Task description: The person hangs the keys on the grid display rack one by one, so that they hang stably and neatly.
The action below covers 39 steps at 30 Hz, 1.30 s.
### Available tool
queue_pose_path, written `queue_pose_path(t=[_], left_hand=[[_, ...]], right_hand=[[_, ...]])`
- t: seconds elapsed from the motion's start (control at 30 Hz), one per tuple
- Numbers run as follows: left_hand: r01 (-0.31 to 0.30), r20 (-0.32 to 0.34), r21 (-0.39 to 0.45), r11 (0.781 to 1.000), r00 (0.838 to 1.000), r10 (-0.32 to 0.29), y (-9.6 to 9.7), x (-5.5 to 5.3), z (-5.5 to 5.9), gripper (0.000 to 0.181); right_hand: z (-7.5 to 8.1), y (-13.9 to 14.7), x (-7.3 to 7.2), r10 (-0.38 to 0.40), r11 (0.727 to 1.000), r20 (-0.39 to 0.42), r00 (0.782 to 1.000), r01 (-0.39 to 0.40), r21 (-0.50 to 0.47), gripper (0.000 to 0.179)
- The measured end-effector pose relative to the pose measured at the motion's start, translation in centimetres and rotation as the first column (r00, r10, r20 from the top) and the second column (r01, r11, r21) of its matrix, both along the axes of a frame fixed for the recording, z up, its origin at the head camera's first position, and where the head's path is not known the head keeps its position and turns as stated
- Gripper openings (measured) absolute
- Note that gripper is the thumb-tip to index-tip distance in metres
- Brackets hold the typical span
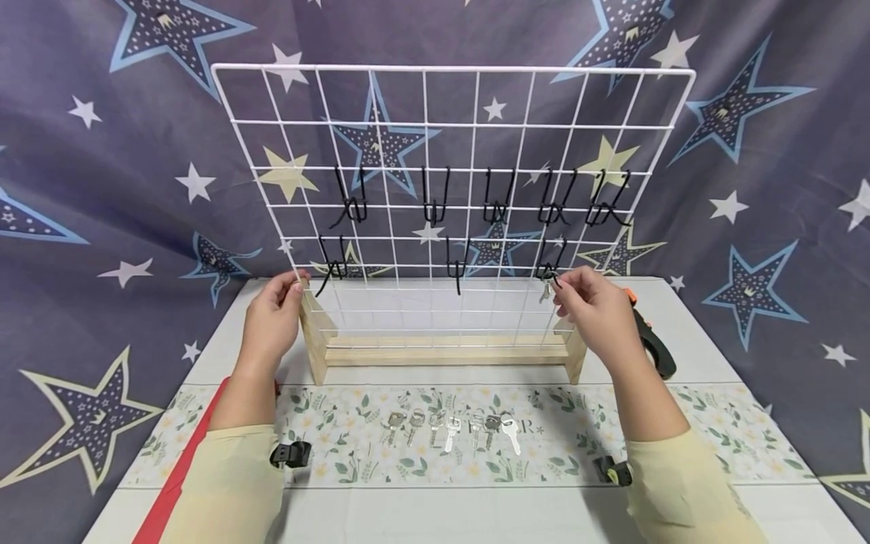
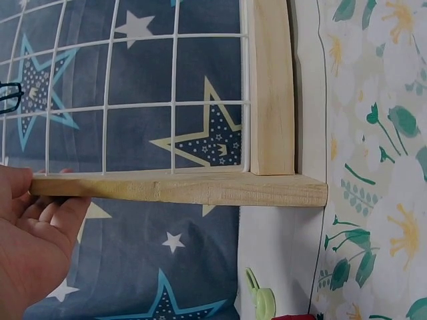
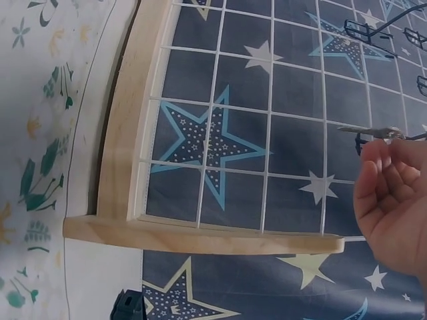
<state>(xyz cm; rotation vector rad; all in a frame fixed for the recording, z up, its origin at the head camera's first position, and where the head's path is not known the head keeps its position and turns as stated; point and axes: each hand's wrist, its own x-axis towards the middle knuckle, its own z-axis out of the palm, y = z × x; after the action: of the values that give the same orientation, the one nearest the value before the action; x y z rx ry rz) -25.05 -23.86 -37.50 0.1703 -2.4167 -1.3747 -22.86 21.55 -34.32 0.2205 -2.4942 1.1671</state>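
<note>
A white wire grid (image 1: 424, 122) stands upright in a wooden base (image 1: 445, 355). Black hooks (image 1: 457, 266) hang on it in two rows. With thumb and fingers, my left hand (image 1: 272, 313) grips the end of the wooden side piece (image 2: 180, 189) at the grid's left. My right hand (image 1: 593, 306) pinches a small silver key (image 1: 546, 290) by its ring at the lower right hook (image 1: 547, 257). In the right wrist view the key (image 3: 367, 131) points away from the fingertips, and the hook is partly hidden. Whether the ring sits on the hook, I cannot tell.
Several keys (image 1: 451, 432) lie in a row on the floral runner (image 1: 367, 461). A black and orange tool (image 1: 654, 344) lies behind my right forearm. Something long and red (image 1: 183, 468) is beside my left forearm. Behind the grid hangs a star-patterned cloth (image 1: 435, 30).
</note>
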Motion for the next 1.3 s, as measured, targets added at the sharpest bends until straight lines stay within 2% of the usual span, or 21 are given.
queue_pose_path(t=[0.17, 0.6, 0.83, 1.07, 1.3], left_hand=[[0.006, -0.014, -0.01, 1.0, 1.0, -0.006, 0.0, -0.1, -0.1, 0.039], [0.003, -0.003, -0.008, 1.0, 1.0, -0.003, 0.2, -0.1, 0.0, 0.039], [-0.002, -0.014, -0.018, 1.0, 1.0, 0.002, 0.0, -0.1, -0.1, 0.039], [0.005, -0.025, -0.017, 1.0, 1.0, -0.005, -0.1, -0.1, -0.2, 0.04], [0.005, -0.017, -0.018, 1.0, 1.0, -0.006, -0.2, -0.2, -0.3, 0.041]], right_hand=[[-0.1, -0.1, -0.6, -0.017, 0.999, 0.035, 0.999, 0.019, -0.04, 0.037], [-0.3, -0.6, -1.7, -0.096, 0.994, 0.041, 0.995, 0.097, -0.039, 0.033], [-0.4, -0.7, -1.9, -0.078, 0.992, 0.043, 0.996, 0.082, -0.099, 0.035], [-0.6, -0.7, -1.8, -0.06, 0.991, 0.064, 0.996, 0.067, -0.116, 0.036], [-0.6, -0.4, -0.9, 0.019, 0.994, 0.127, 0.992, -0.005, -0.106, 0.039]])
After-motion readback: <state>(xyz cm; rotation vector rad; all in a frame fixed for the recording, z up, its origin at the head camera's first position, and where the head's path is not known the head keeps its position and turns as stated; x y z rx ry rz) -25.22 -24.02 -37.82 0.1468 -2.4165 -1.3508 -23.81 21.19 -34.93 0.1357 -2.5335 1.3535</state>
